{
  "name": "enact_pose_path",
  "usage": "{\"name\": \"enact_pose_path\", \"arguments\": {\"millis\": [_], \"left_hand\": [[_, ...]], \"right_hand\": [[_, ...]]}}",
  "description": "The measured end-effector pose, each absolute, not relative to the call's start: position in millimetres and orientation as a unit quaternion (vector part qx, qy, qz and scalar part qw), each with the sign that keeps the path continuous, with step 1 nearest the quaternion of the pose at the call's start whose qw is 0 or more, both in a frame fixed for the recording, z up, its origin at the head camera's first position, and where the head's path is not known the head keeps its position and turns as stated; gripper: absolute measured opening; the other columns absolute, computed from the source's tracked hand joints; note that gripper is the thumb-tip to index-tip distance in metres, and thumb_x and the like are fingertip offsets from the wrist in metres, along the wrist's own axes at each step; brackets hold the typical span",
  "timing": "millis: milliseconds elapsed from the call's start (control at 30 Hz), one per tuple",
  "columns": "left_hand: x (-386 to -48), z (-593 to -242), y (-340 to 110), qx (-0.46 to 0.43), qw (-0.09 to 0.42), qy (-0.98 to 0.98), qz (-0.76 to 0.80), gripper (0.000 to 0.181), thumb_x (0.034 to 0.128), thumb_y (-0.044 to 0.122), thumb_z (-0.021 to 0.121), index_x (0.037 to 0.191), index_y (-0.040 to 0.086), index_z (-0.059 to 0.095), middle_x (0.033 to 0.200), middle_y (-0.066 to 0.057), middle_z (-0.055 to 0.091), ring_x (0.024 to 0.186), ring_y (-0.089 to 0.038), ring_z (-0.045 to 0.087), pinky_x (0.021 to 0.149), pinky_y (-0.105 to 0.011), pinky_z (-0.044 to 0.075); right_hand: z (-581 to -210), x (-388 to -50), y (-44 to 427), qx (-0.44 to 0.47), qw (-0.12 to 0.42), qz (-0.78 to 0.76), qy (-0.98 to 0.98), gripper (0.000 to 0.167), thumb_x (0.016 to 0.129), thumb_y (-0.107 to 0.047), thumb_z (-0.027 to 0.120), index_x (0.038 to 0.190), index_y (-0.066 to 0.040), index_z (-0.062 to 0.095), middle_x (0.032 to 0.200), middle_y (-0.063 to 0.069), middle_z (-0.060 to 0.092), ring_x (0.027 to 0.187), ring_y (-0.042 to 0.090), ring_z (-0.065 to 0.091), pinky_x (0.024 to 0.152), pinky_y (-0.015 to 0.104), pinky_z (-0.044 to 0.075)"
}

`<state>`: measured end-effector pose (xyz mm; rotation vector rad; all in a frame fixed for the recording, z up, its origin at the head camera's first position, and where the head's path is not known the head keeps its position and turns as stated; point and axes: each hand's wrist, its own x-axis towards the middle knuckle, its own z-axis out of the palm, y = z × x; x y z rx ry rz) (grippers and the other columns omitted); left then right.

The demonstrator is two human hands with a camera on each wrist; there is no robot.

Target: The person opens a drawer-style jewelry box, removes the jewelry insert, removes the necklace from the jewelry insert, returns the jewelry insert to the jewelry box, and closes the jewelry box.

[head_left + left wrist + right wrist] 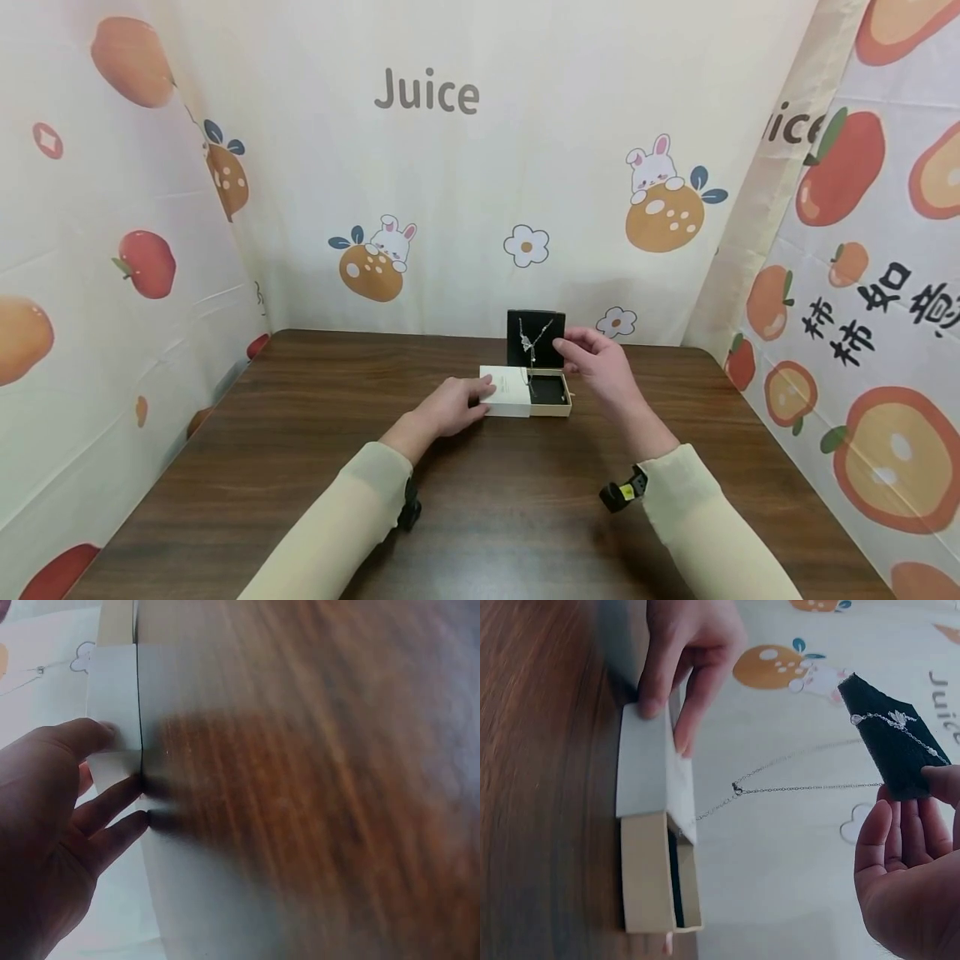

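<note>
A small white box sleeve (504, 393) lies on the table, with a cream drawer (645, 876) pulled partly out of its right end. My left hand (453, 407) holds the sleeve's left end between thumb and fingers. Above and behind the drawer, my right hand (600, 367) pinches the right edge of a black card (885, 754), tilted upright. A silver necklace (527, 342) with a small pendant (901, 718) hangs across the card's front. Its thin chain (810, 787) trails from behind the card down to the open drawer. Black lining (546, 388) shows inside the drawer.
The brown wooden table (300, 417) spreads around the box. A printed curtain (450, 167) stands behind the table's far edge, with more printed cloth (847, 275) along the right side and on the left. A small tab (667, 943) sticks out from the drawer's end.
</note>
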<state>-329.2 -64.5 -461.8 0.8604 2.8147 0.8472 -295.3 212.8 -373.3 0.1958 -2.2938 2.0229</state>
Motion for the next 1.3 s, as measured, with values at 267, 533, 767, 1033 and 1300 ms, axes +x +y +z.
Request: {"name": "enact_pose_path", "arguments": {"millis": [267, 533, 767, 1033, 1300], "left_hand": [[-330, -459, -62, 0.287, 0.032, 0.918, 0.271, 0.045, 0.1082, 0.016, 0.071, 0.152, 0.005, 0.065, 0.165, -0.015, 0.057, 0.154, -0.033, 0.055, 0.128, -0.049, 0.045], [-329, -458, -61, 0.293, 0.031, 0.919, 0.263, 0.043, 0.1089, 0.015, 0.069, 0.151, 0.004, 0.064, 0.165, -0.017, 0.056, 0.155, -0.033, 0.053, 0.13, -0.049, 0.043], [-325, -456, -63, 0.284, 0.042, 0.919, 0.272, 0.044, 0.1101, 0.016, 0.067, 0.153, 0.006, 0.062, 0.168, -0.014, 0.054, 0.155, -0.032, 0.053, 0.13, -0.051, 0.043], [-326, -457, -72, 0.284, 0.033, 0.913, 0.292, 0.054, 0.1097, 0.023, 0.07, 0.16, 0.011, 0.057, 0.176, -0.012, 0.043, 0.161, -0.032, 0.046, 0.132, -0.052, 0.04], [-321, -426, -81, 0.248, -0.08, 0.89, 0.374, 0.035, 0.1121, 0.025, 0.066, 0.143, 0.01, 0.071, 0.137, -0.008, 0.074, 0.117, -0.021, 0.074, 0.105, -0.044, 0.063]], "right_hand": [[-363, -289, 201, 0.077, 0.036, 0.69, -0.718, 0.014, 0.106, -0.017, 0.073, 0.117, -0.009, 0.07, 0.097, -0.009, 0.07, 0.085, 0.009, 0.063, 0.078, 0.021, 0.061], [-358, -284, 193, 0.079, 0.039, 0.69, -0.718, 0.015, 0.106, -0.018, 0.073, 0.118, -0.009, 0.07, 0.099, -0.008, 0.068, 0.083, 0.011, 0.062, 0.079, 0.022, 0.061], [-357, -281, 186, 0.092, 0.033, 0.703, -0.704, 0.013, 0.107, -0.014, 0.072, 0.118, -0.008, 0.07, 0.102, -0.006, 0.069, 0.085, 0.011, 0.061, 0.08, 0.022, 0.061], [-359, -281, 186, 0.097, 0.029, 0.711, -0.696, 0.007, 0.106, -0.01, 0.071, 0.113, -0.009, 0.071, 0.098, -0.007, 0.069, 0.081, 0.009, 0.06, 0.079, 0.022, 0.061], [-359, -282, 185, 0.089, 0.036, 0.708, -0.7, 0.007, 0.105, -0.011, 0.073, 0.112, -0.01, 0.072, 0.097, -0.006, 0.07, 0.081, 0.011, 0.06, 0.077, 0.022, 0.061]]}}
